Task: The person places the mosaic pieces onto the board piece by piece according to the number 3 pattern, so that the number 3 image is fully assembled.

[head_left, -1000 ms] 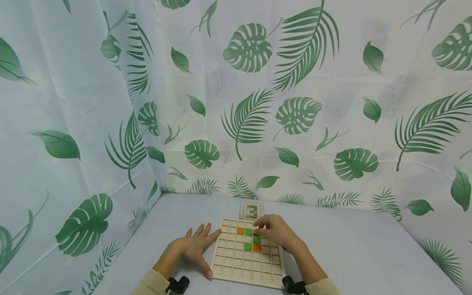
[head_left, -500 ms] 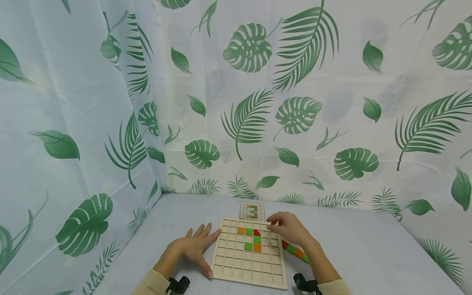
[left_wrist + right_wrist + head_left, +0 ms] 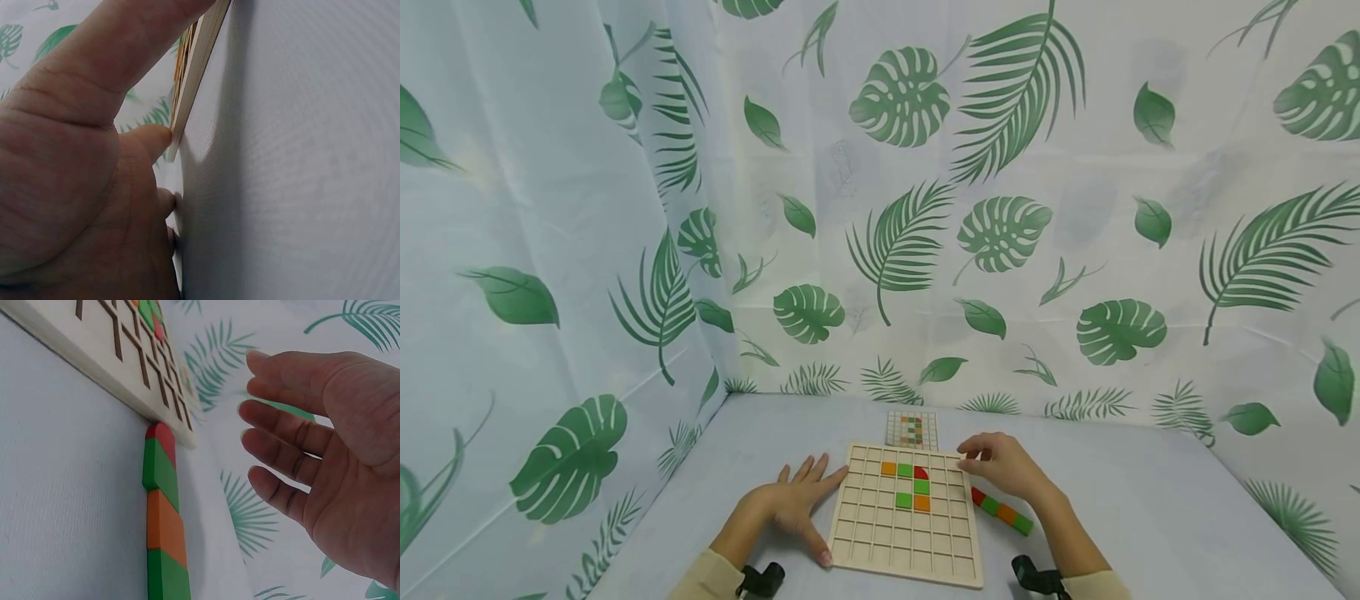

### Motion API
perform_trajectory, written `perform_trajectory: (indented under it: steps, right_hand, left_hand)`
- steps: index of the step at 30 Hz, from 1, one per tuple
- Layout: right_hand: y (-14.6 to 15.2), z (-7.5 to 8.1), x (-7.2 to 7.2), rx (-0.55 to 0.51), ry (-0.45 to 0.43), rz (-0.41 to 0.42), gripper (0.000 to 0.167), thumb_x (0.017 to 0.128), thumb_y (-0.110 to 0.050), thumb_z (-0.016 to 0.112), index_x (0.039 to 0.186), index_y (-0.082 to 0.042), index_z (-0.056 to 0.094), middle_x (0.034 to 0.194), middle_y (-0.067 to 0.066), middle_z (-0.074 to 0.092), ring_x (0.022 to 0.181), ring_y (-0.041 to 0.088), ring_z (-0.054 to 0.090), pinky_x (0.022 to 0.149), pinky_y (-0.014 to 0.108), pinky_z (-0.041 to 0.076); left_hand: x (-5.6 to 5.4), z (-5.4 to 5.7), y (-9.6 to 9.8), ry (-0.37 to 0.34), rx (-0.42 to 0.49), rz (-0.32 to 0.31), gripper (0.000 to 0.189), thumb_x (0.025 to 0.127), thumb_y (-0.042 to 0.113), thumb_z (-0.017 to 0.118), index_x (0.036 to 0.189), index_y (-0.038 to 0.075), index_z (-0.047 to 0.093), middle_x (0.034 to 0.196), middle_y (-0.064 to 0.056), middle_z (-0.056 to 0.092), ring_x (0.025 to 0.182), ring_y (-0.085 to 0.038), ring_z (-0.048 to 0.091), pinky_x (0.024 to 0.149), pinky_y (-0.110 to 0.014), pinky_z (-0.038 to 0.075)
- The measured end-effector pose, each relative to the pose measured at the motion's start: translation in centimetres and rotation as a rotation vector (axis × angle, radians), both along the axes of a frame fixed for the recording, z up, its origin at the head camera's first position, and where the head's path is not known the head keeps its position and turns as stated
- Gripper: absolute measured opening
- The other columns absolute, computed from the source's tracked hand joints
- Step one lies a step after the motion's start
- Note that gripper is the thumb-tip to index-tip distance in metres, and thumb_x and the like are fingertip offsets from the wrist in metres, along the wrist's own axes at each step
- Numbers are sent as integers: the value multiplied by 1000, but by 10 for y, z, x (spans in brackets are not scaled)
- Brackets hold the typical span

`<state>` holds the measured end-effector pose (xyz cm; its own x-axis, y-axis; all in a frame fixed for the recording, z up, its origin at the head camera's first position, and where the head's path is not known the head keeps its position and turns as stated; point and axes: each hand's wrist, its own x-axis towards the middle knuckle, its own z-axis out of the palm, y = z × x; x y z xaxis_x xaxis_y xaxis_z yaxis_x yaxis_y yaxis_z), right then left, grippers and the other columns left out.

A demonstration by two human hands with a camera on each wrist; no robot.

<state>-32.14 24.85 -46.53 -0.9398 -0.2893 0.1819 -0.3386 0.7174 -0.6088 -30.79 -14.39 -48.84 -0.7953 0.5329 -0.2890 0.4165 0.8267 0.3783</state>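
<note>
A pale wooden grid board point(image 3: 902, 546) lies on the table, with orange, green and red tiles set in several of its cells. One red tile point(image 3: 921, 473) with a rounded corner sits at the upper right of that group. My left hand point(image 3: 793, 504) rests spread at the board's left side, thumb and index finger touching its edge. Past the board's upper right corner hovers my right hand point(image 3: 1003, 467), its fingers loosely bent with nothing between them. Below it a row of loose tiles point(image 3: 165, 525), red, green, orange and green, lies beside the board's right edge.
A small card point(image 3: 912, 430) printed with a grid and a coloured pattern lies just behind the board. White cloth point(image 3: 880, 250) with green leaves hangs at the back and left of the table.
My right hand has let go of the red tile in the board and moved right, off the grid, uncovering that tile and the loose row. The left hand has stayed in place.
</note>
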Motion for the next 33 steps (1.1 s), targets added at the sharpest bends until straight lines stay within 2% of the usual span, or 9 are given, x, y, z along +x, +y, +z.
perform_trajectory:
  steps: [8,18,28,33]
  right_hand:
    - [10,-3,1,6,-77,-9,22,92,-17,79,112,-7,78,91,-3,69,79,16,55,64,25,49]
    - [23,-7,2,25,-101,15,23,91,-16,80,112,-5,78,91,-2,70,81,18,57,65,25,50]
    - [30,-10,4,49,-210,-12,28,83,-20,87,108,-11,79,91,-1,70,82,19,58,69,30,51]
    - [32,-11,3,56,-209,12,29,82,-18,88,108,-10,79,90,0,69,82,20,58,69,32,51]
  left_hand:
    - [-1,0,0,-1,3,2,134,63,62,94,168,31,17,175,-18,5,162,-44,0,124,-74,3]
    - [-1,-1,-1,-4,12,7,134,62,60,95,168,31,17,175,-18,5,162,-43,0,124,-74,3]
    - [0,-2,0,-2,18,8,135,62,60,95,168,30,18,175,-18,5,162,-44,0,124,-73,3]
    - [1,-1,0,3,13,8,135,62,60,95,168,31,18,175,-18,6,162,-44,1,124,-73,3]
